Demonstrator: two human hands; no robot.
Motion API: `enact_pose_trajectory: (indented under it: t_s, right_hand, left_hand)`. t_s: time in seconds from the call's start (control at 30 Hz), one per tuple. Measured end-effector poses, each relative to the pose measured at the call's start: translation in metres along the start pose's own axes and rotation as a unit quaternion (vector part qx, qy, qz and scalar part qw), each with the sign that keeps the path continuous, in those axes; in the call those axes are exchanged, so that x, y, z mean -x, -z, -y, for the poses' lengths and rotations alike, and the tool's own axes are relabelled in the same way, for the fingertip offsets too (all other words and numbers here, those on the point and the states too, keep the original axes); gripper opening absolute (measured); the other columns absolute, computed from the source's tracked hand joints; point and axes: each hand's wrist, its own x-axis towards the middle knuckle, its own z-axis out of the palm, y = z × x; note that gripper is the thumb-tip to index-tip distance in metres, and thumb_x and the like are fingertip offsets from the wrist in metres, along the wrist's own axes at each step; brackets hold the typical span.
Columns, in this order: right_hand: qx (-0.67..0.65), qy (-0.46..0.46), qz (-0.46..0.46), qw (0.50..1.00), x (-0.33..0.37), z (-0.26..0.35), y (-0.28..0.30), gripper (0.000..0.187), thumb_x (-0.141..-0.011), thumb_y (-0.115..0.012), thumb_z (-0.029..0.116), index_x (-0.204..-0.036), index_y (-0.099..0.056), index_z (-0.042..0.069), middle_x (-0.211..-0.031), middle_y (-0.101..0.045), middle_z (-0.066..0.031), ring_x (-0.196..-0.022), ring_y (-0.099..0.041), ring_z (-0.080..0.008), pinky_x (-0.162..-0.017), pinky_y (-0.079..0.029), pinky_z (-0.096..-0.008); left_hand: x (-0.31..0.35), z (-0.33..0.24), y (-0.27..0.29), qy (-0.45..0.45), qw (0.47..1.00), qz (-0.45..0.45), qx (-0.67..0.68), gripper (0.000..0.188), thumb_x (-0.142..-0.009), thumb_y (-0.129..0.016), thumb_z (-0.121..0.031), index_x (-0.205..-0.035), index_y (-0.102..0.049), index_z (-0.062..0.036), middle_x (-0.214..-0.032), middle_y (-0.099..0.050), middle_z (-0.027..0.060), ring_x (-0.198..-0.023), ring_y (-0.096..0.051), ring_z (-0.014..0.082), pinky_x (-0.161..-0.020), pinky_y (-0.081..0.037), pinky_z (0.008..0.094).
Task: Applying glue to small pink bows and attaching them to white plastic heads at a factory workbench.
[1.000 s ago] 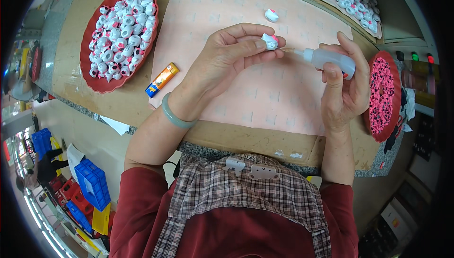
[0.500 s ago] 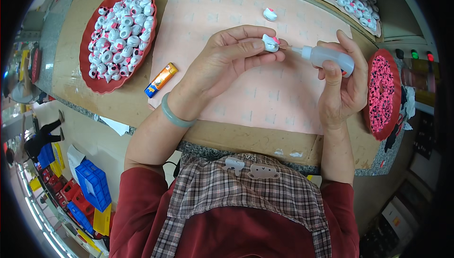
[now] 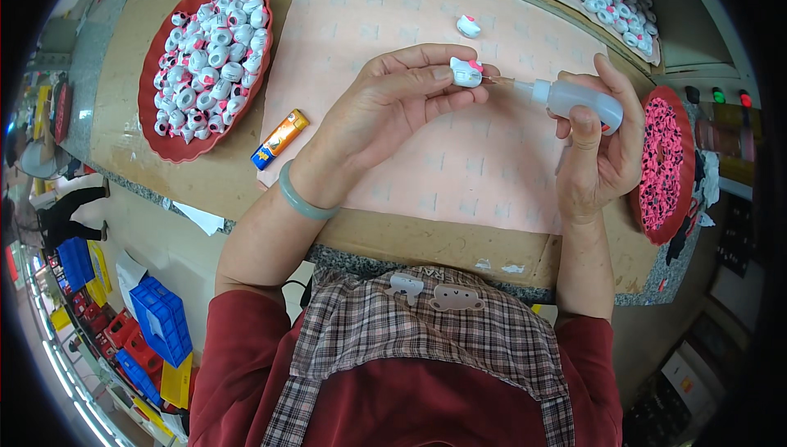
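Observation:
My left hand point(image 3: 399, 90) pinches a small white cat-head figure with a pink bow point(image 3: 466, 72) between thumb and fingers, above the pink sheet. In my right hand point(image 3: 602, 139) lies a translucent squeeze bottle point(image 3: 584, 104), held nearly level with its thin nozzle pointing left. The nozzle tip is close to the figure's right side; whether they touch I cannot tell. Another white figure with a pink patch point(image 3: 468, 26) rests on the sheet just beyond my left hand.
A red scalloped tray point(image 3: 190, 150) heaped with white figures stands at the left. At the right is a red tray point(image 3: 687, 176) of small pink-and-black pieces. An orange-and-blue tube-like pack point(image 3: 279, 139) lies near my left wrist. More figures point(image 3: 611, 12) fill a board at the far right.
My right hand and the bottle have shifted slightly right, drawing the nozzle back from the figure. The held figure has moved a little left and turned. In the background, a person has moved.

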Motion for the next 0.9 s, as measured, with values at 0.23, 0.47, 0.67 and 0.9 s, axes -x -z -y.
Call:
enact_pose_trajectory:
  t_s: [0.23,0.47,0.67,0.9]
  right_hand:
    - [0.005,-0.002,0.006,1.0,0.0005,-0.0002,0.0002,0.038,-0.087,-0.062,0.015,-0.119,-0.051,-0.002,-0.089,-0.066,-0.0126,-0.075,-0.061,-0.0127,-0.067,-0.05,-0.0227]
    - [0.015,-0.001,0.007,1.0,0.0004,-0.0008,0.0005,0.038,-0.087,-0.062,0.015,-0.119,-0.052,-0.002,-0.089,-0.066,-0.0133,-0.077,-0.062,-0.0133,-0.068,-0.05,-0.023]
    - [0.048,0.024,0.018,0.998,-0.0012,-0.0022,0.0015,0.036,-0.091,-0.055,0.014,-0.121,-0.048,-0.004,-0.091,-0.063,-0.0152,-0.062,-0.053,-0.0088,-0.052,-0.042,-0.018]
    - [0.035,0.014,0.01,0.999,-0.0015,-0.0012,0.0012,0.036,-0.088,-0.06,0.014,-0.118,-0.051,-0.003,-0.09,-0.065,-0.0139,-0.072,-0.059,-0.012,-0.062,-0.047,-0.0211]
  left_hand:
    - [-0.0004,0.0005,-0.0013,-0.004,1.0,-0.01,0.011,0.027,-0.09,-0.049,-0.004,-0.113,-0.055,0.0079,-0.107,-0.061,0.02,-0.098,-0.062,0.0256,-0.092,-0.049,0.033]
    - [0.0005,-0.0003,-0.0011,0.001,1.0,-0.011,0.017,0.026,-0.09,-0.048,-0.004,-0.112,-0.055,0.008,-0.108,-0.061,0.02,-0.098,-0.062,0.0256,-0.092,-0.049,0.0324]
    - [0.0003,-0.002,-0.001,0.001,1.0,-0.008,0.023,0.026,-0.09,-0.046,-0.003,-0.112,-0.055,0.0083,-0.109,-0.061,0.0205,-0.1,-0.062,0.025,-0.091,-0.05,0.0308]
    - [-0.0002,-0.0021,0.0013,-0.006,1.0,-0.005,0.022,0.027,-0.09,-0.046,-0.003,-0.113,-0.054,0.0085,-0.11,-0.06,0.0219,-0.1,-0.062,0.0248,-0.09,-0.05,0.03]
